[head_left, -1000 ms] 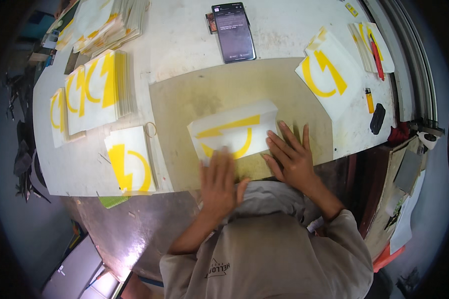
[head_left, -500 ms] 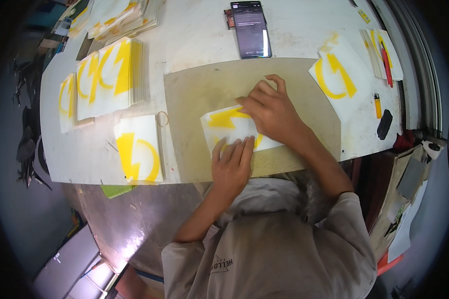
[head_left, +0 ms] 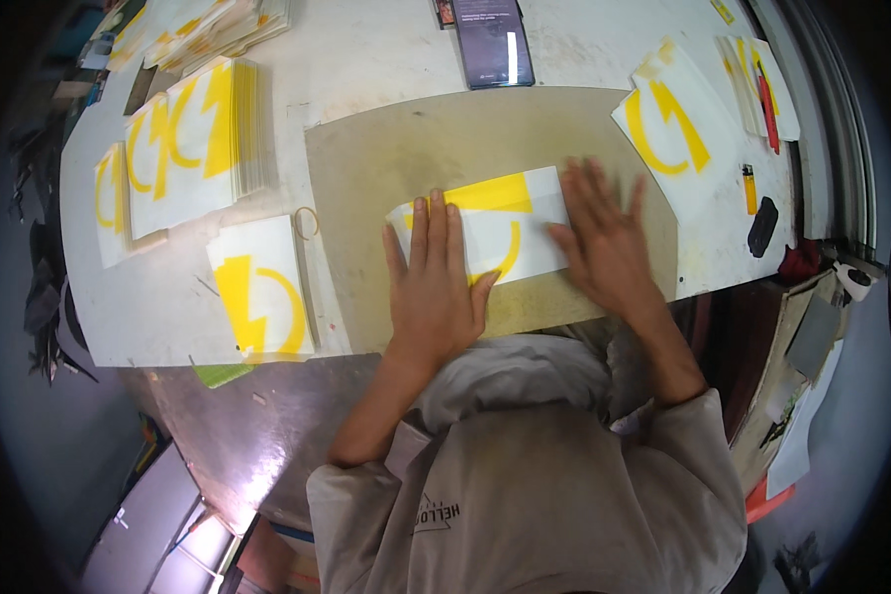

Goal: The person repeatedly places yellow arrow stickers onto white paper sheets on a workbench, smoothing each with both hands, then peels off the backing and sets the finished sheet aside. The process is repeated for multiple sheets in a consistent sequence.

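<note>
A white sheet with a yellow printed shape (head_left: 505, 223) lies on a tan cutting board (head_left: 416, 139) in the middle of the table. My left hand (head_left: 434, 282) lies flat on the sheet's left part, fingers together and pointing away from me. My right hand (head_left: 604, 238) presses flat on the sheet's right end, fingers spread. Neither hand grips anything; both palms press down on the sheet.
Stacks of similar white-and-yellow sheets (head_left: 183, 139) stand at the left, one single sheet (head_left: 259, 287) near the front edge, another (head_left: 668, 129) at the right. A dark phone (head_left: 490, 40) lies at the back. A yellow lighter (head_left: 749, 188) and a black object (head_left: 762, 226) lie at the right edge.
My right hand has slid from the middle of the sheet to its right end. My left hand has moved up onto the sheet's left part. The sheet now lies flatter and longer.
</note>
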Motion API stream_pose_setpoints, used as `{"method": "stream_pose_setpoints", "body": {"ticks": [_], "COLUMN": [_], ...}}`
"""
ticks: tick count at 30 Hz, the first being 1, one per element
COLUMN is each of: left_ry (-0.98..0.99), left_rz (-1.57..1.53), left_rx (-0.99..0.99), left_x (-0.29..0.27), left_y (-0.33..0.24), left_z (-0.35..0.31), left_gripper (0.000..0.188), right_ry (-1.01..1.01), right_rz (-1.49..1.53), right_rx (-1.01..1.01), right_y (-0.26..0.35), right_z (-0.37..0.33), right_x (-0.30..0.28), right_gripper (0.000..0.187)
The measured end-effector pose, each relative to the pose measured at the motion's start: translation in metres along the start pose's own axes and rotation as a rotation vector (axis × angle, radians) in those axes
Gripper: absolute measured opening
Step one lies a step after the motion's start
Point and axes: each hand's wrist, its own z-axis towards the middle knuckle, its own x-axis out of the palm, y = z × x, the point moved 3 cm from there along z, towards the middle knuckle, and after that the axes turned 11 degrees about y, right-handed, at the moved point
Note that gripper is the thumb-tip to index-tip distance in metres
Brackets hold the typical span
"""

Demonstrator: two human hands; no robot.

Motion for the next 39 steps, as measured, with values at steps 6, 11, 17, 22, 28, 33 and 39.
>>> {"method": "stream_pose_setpoints", "body": {"ticks": [6,11,17,22,28,33,39], "left_ry": [-0.048,-0.058,-0.080,-0.102,-0.131,-0.078,-0.115], "left_rz": [-0.024,-0.040,-0.057,-0.054,-0.056,-0.013,-0.536], "left_rx": [-0.023,-0.006,0.008,0.007,0.008,-0.179,0.278], "left_x": [0.012,0.015,0.016,0.015,0.015,-0.003,-0.044], "left_y": [-0.007,-0.004,-0.004,-0.004,-0.005,-0.029,0.016], "left_z": [-0.003,-0.003,0.000,-0.003,-0.001,-0.018,0.029], "left_gripper": [0.084,0.085,0.085,0.086,0.086,0.082,0.063], "right_ry": [-0.202,-0.398,-0.411,-0.506,-0.441,-0.593,-0.386], "right_rz": [0.217,0.660,0.490,0.346,0.320,0.390,0.453], "right_rx": [0.497,0.572,0.022,0.245,-0.040,0.215,-0.138], "right_y": [-0.043,-0.027,0.042,0.005,0.038,-0.022,0.040], "right_z": [-0.109,-0.121,-0.064,-0.047,0.003,0.001,-0.014], "right_x": [0.004,0.024,0.017,-0.002,0.028,0.000,0.011], "right_gripper": [0.031,0.024,0.024,0.025,0.028,0.029,0.033]}}
